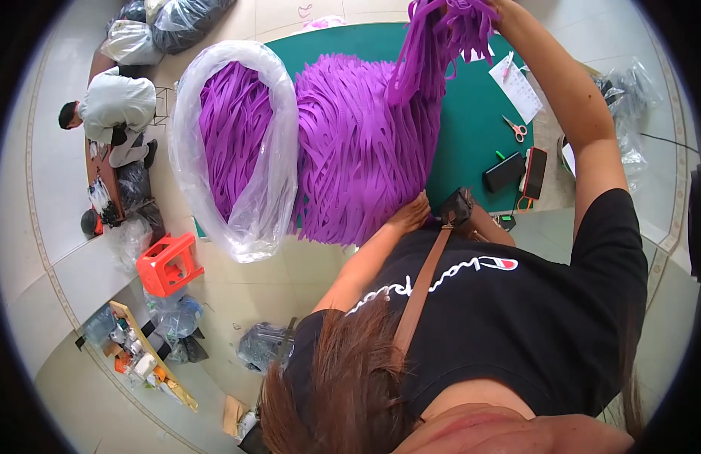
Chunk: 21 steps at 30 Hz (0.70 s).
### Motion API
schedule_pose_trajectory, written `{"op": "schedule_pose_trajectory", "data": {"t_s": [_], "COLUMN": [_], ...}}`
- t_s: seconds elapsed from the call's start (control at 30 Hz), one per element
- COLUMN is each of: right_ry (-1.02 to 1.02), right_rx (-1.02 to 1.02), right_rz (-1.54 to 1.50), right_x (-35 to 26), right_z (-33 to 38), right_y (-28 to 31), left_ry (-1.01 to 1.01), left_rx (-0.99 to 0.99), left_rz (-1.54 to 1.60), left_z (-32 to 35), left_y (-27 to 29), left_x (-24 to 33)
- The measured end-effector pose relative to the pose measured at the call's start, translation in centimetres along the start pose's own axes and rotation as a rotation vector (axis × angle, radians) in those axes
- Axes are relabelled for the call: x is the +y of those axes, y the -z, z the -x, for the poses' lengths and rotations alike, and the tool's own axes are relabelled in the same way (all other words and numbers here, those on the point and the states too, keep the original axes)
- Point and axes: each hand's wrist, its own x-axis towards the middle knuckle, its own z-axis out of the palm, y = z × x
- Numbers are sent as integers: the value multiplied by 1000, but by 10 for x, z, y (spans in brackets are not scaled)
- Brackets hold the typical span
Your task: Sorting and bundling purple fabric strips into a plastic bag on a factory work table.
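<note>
A large heap of flat purple straps (358, 144) lies on the green table (471, 166), its strands hanging over the near edge. At the top of the view my right hand (497, 10), partly cut off by the frame, is closed on a raised bundle of purple straps (415, 60) above the heap's far right corner. My left hand (412, 215) rests against the heap's near right edge, fingers stretched out and touching the straps. Left of the heap, a clear plastic bag (278, 204) stands with its mouth open and more purple straps (233, 136) inside.
On the table's right side are a paper sheet (517, 91), scissors (515, 129), a black case (505, 174) and a phone (535, 172). A red stool (167, 265) stands at left on the floor. A seated person (119, 106) works farther left, near stuffed bags (185, 26).
</note>
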Motion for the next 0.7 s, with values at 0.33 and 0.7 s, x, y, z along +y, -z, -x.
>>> {"op": "schedule_pose_trajectory", "data": {"t_s": [0.33, 0.7], "right_ry": [86, 370], "right_rx": [-163, -316], "right_rz": [7, 170], "right_x": [-69, -140], "right_z": [11, 97], "right_y": [-47, -125], "left_ry": [-15, -45], "left_rx": [28, -17], "left_rz": [-91, -74], "left_z": [-11, -8], "left_y": [-3, -15], "left_x": [-2, 5]}}
